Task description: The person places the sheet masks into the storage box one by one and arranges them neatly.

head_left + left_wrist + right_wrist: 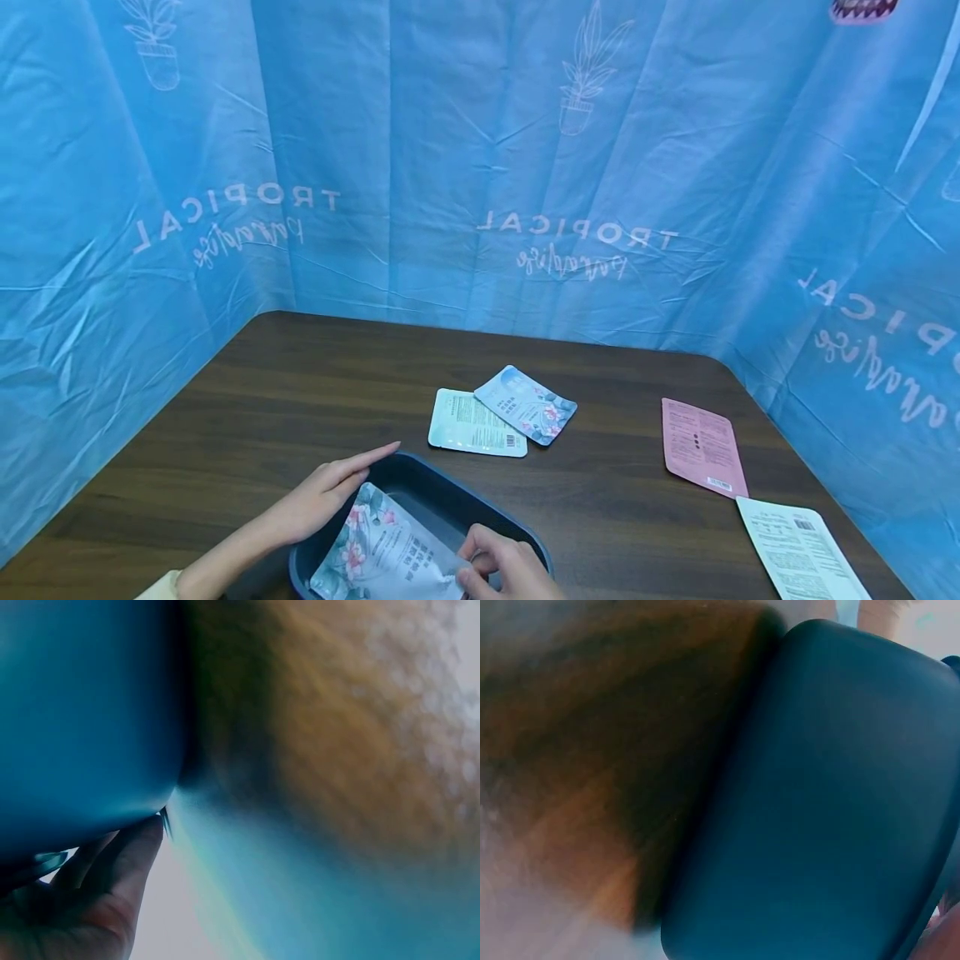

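Note:
A dark blue rectangular bin (450, 492) sits at the table's near edge. Inside it lies a large pale blue face-mask packet (390, 546) with pink flowers, tilted against the near side. My right hand (510, 567) pinches this packet's right end between thumb and fingers. My left hand (322, 504) rests on the bin's left rim with straight fingers. In the left wrist view, the left hand (97, 900) touches the bin's blue wall (82, 712). The right wrist view is mostly the bin's outer side (832, 795), with only a sliver of hand at the lower right.
Behind the bin, a blue floral packet (525, 404) overlaps a mint green packet (472, 425). A pink packet (705, 446) and another mint packet (802, 550) lie along the right side of the dark wooden table (337, 375). Blue printed curtains (450, 167) surround the table.

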A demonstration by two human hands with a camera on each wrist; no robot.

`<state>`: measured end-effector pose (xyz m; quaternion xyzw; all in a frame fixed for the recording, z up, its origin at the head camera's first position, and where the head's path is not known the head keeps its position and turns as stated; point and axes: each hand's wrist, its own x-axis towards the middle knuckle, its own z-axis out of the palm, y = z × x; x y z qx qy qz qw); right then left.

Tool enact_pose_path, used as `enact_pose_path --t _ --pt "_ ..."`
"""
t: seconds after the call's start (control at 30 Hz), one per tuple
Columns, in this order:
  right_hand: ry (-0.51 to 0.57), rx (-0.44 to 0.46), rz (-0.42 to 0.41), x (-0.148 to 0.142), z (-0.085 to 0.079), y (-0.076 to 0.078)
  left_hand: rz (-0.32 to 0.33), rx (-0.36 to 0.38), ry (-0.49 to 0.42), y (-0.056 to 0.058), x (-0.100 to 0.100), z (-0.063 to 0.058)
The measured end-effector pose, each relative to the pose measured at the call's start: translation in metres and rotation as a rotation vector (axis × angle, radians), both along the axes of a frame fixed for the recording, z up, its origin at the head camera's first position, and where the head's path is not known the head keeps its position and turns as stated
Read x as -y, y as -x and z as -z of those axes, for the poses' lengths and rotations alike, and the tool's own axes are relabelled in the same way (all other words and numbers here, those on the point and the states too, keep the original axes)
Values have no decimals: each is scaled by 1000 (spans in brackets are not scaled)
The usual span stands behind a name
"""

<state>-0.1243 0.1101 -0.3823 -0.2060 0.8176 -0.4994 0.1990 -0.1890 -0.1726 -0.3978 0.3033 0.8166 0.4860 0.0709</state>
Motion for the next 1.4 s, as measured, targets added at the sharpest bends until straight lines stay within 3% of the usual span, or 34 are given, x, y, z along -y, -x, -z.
enact_pose_path --t 0.2,0.37,0.57,0.7,0.97,1.2,1.4 --pt "-64 -77 -23 4 2 3 -7 -7 4 0 0 1" --pt "-192 -151 -47 7 2 9 -4 -11 -1 0 0 1" --pt "-504 -414 -172 14 3 12 -11 -13 7 0 0 1" --pt "-625 -547 -235 18 4 14 -16 -15 2 0 -1 1" --pt "-761 -767 -284 22 9 15 -33 -10 10 1 -2 3" --pt "-828 -1172 -251 14 16 16 -32 -11 23 0 -2 1" --pt "-841 -1285 -223 14 21 19 -24 -13 15 1 -2 1"
